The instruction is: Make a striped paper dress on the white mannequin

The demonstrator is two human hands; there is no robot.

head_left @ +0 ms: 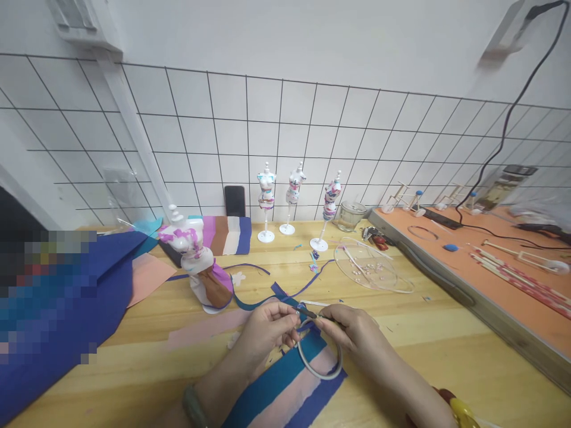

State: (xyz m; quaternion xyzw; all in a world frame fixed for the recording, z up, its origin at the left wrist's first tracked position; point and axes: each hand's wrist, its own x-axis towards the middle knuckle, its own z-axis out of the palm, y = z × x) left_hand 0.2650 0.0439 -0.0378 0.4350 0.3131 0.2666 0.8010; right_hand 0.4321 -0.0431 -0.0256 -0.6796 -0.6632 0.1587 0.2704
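Observation:
Low over the table, my left hand [272, 330] is closed in a pinch at something small, mostly hidden by the fingertips. My right hand [354, 327] is closed round a dark, slim, pointed tool [307, 312], whose tip reaches my left fingertips; its exact kind does not show. A pale hoop [322, 375] hangs just below the fingers, between both hands. Beneath it lies a striped sheet [279, 386] in teal, pink and blue. A blue strip [319, 276] curls across the table just beyond my hands.
Several small white dress forms [266, 199] stand at the back, near a phone [235, 201] and a glass jar [350, 215]. A larger form [185, 238] leans at left. A clear round tray [388, 270] holds small beads. The orange board [450, 264] edges the right side.

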